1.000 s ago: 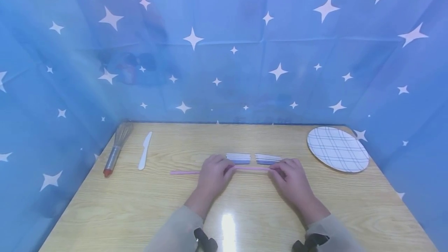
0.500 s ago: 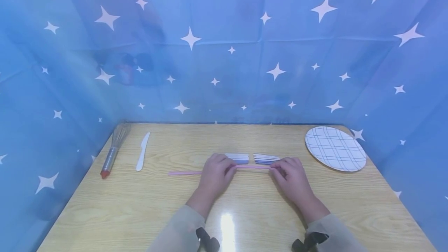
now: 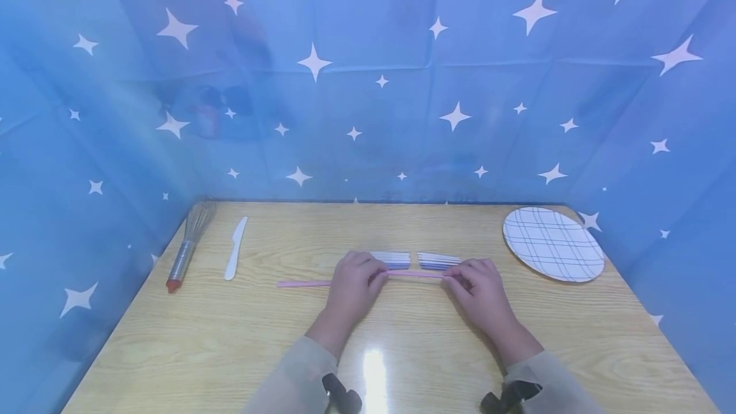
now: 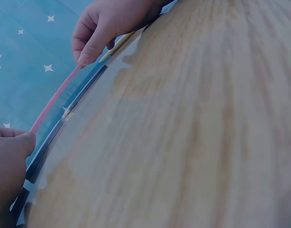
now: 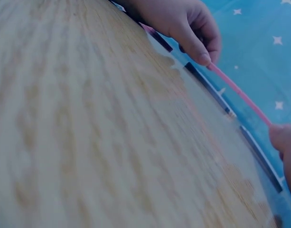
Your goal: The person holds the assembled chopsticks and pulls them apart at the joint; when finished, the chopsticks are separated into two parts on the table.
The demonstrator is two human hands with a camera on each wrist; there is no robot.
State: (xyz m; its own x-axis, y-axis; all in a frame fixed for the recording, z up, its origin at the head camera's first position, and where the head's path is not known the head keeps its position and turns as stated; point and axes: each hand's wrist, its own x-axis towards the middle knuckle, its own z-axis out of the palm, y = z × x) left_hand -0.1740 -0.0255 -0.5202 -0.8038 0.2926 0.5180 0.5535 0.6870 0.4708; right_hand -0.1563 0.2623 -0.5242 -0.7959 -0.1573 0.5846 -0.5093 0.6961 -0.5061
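In the head view, a long thin pink stick (image 3: 303, 283) runs sideways across the middle of the wooden table, its left end showing past the left hand. My left hand (image 3: 355, 286) pinches it between thumb and fingers. Farther right, my right hand (image 3: 482, 292) pinches it near its right end. Between the hands the pink stick (image 4: 55, 99) is raised off the table, with a small joint or bend midway in the left wrist view. Just behind it lie two side-by-side rows of thin white-to-blue sticks, a left row (image 3: 392, 260) and a right row (image 3: 438, 260).
At the left lie a whisk (image 3: 190, 241) with a red-tipped handle and a white knife (image 3: 236, 248). A white plate (image 3: 554, 245) with a blue line pattern sits at the back right corner. A blue starry curtain (image 3: 368, 107) surrounds the table (image 3: 276, 344).
Both hands keep their pinch on the pink stick and hardly move. Its stretch between the hands sits very slightly higher in the head view, which has itself shifted a little.
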